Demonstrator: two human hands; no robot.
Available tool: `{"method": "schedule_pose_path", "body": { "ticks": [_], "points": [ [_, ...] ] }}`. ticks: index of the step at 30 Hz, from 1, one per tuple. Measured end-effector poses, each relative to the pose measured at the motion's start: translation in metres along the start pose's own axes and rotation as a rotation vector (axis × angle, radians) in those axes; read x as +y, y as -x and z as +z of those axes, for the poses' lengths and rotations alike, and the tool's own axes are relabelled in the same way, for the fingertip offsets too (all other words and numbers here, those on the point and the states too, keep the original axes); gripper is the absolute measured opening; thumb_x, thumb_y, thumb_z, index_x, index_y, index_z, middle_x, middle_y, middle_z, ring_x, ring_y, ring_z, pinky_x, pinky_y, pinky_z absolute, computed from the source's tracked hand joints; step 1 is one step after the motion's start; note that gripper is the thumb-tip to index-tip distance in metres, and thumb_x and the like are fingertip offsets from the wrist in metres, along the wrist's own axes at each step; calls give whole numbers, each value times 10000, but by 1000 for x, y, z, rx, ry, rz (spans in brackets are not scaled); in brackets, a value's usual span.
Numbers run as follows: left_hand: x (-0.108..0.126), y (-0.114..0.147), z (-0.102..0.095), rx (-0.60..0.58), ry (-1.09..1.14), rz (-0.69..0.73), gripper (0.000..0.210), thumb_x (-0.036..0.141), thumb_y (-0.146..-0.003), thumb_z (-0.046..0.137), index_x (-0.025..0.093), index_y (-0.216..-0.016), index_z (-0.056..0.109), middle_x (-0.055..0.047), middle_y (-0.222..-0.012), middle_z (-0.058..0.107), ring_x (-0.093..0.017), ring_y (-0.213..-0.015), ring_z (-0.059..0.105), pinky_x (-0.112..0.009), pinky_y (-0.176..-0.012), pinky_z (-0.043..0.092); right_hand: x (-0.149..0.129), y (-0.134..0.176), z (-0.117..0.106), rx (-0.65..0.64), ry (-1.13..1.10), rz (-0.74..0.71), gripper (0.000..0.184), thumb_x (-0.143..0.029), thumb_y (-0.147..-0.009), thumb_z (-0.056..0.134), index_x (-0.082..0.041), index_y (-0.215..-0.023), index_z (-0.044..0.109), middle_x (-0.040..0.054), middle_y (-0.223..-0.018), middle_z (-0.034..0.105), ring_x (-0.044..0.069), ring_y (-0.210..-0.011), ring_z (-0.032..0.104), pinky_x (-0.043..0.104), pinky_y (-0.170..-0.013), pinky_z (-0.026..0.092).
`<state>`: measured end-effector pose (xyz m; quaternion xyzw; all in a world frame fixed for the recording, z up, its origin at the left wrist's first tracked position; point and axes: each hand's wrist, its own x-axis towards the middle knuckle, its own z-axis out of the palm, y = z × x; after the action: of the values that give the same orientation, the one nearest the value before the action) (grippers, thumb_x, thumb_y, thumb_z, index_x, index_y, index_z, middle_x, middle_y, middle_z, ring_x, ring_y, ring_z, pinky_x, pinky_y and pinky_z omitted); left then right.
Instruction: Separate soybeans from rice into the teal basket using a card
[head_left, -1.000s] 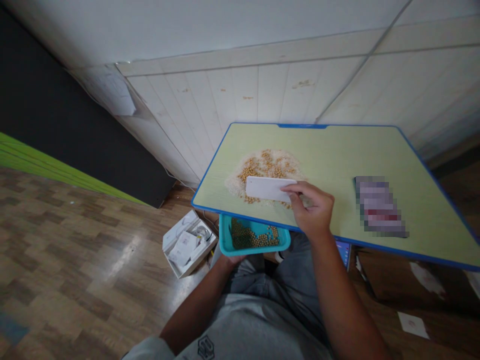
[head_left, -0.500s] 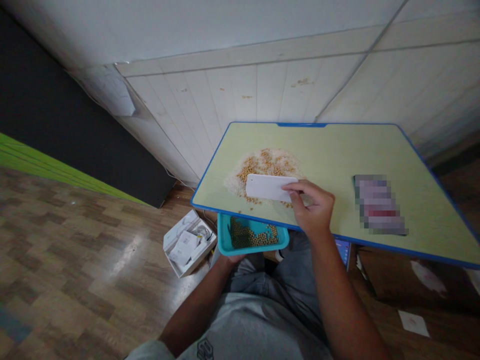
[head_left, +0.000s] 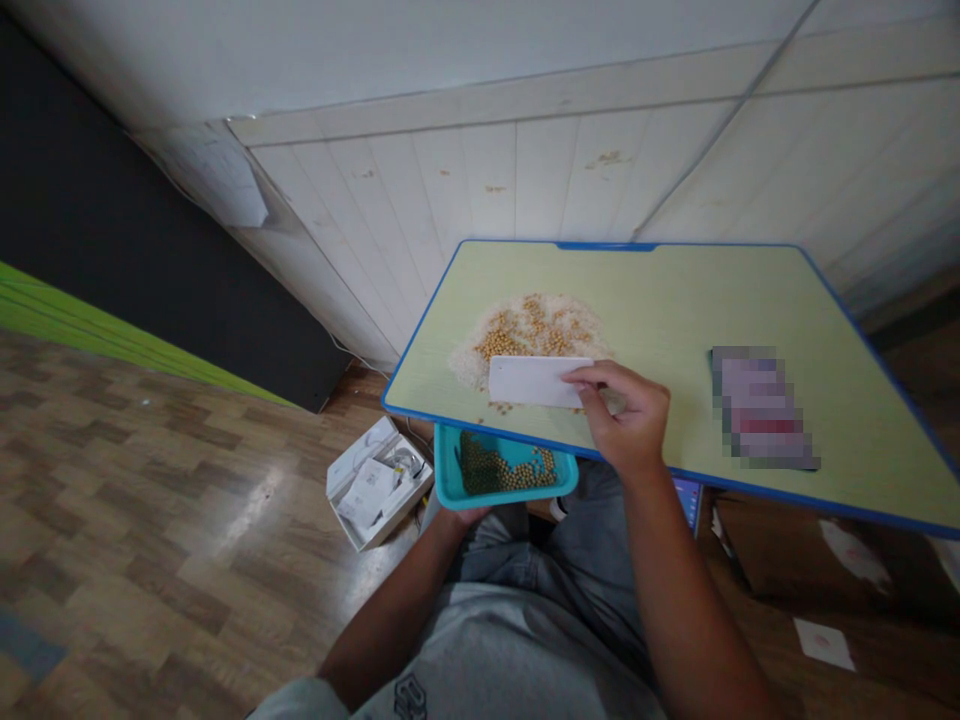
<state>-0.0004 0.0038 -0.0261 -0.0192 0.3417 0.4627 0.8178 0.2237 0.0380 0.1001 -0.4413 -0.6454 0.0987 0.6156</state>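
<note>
My right hand (head_left: 630, 410) pinches the right end of a white flat scraper (head_left: 534, 382), thumb in front and fingers behind. The scraper stands at the near side of a pile of white grains, which look like rice, mixed with yellow soybeans (head_left: 504, 340). A few soybeans show below its lower edge. Under the table's front edge, my left hand (head_left: 471, 514) holds a teal plastic basket (head_left: 442, 470) from below; most of its fingers are hidden. Soybeans lie in that basket, over a darker mesh-like bottom at the left.
The pale green table (head_left: 660, 300) has a blue rim and stands against a white panelled wall. A blurred-out flat packet (head_left: 761, 410) lies on its right side. On the wooden floor at left sits an open white box (head_left: 375, 490) with papers and cables; a brown carton (head_left: 810, 550) is at right.
The scraper in my right hand has come slightly toward me, showing more of the pile behind it. My left hand and the basket stay in place.
</note>
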Motion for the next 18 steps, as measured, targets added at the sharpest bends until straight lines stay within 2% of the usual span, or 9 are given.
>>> {"method": "schedule_pose_path", "body": {
  "ticks": [3,7,9,13,18],
  "points": [
    [2,1,4,-26,32,1,618,617,-998,386,214,-1147,830,-78,-1354,767,-390,-1419,595,-717,-1281,316,0,0,1,3,1,6,220,-139,-913,631,-261,-882,811,8,-857,829,193,-812,786,357,-794,641],
    [1,-3,0,-209,47,-10,457,567,-967,525,254,-1005,856,-63,-1243,813,-388,-1468,558,-692,-1263,375,0,-1,1,-6,0,2,219,-141,-915,632,-263,-879,811,6,-852,829,193,-809,790,354,-782,644],
    [1,-6,-5,-229,19,5,420,573,-927,604,270,-1094,842,-48,-1274,804,-401,-1456,567,-725,-1272,328,0,-1,2,-5,5,-6,219,-137,-913,635,-265,-880,810,4,-850,829,190,-806,790,349,-782,644],
    [1,-10,-12,-206,-31,11,562,637,-844,692,320,-1304,761,-61,-1368,763,-403,-1439,581,-741,-1300,208,-1,-1,2,-2,18,-17,217,-129,-909,640,-262,-878,809,2,-846,830,183,-799,791,337,-777,642],
    [1,-9,-11,-275,22,-15,465,585,-899,648,270,-1199,813,-47,-1348,773,-407,-1488,531,-724,-1285,301,0,0,1,-23,23,-16,213,-139,-903,644,-267,-878,813,-4,-839,830,187,-781,792,337,-759,645]
  ]
}}
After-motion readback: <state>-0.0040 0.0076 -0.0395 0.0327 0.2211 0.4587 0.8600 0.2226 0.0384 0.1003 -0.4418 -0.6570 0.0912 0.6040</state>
